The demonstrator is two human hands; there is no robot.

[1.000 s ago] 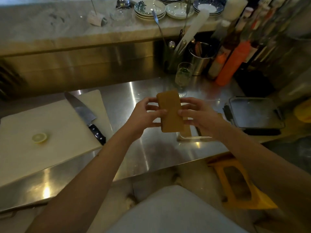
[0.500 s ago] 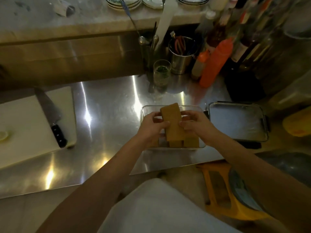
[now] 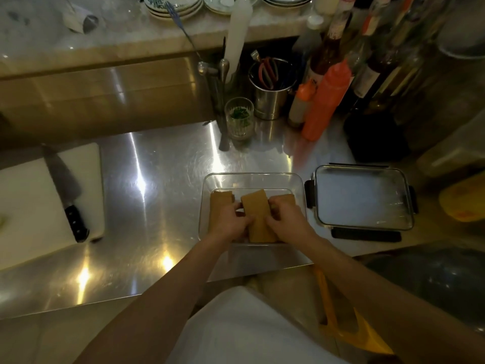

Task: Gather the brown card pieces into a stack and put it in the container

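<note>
The brown card stack sits tilted inside the clear container, left hand and right hand pinching its sides with curled fingers; the lid lies just right

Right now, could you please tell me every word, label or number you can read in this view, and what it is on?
None is legible.
Glass bottles at the back right: labels blurred, unreadable.
Orange squeeze bottle: no visible print.
Brown card stack, clear container, lid, knife: no text visible.
</note>
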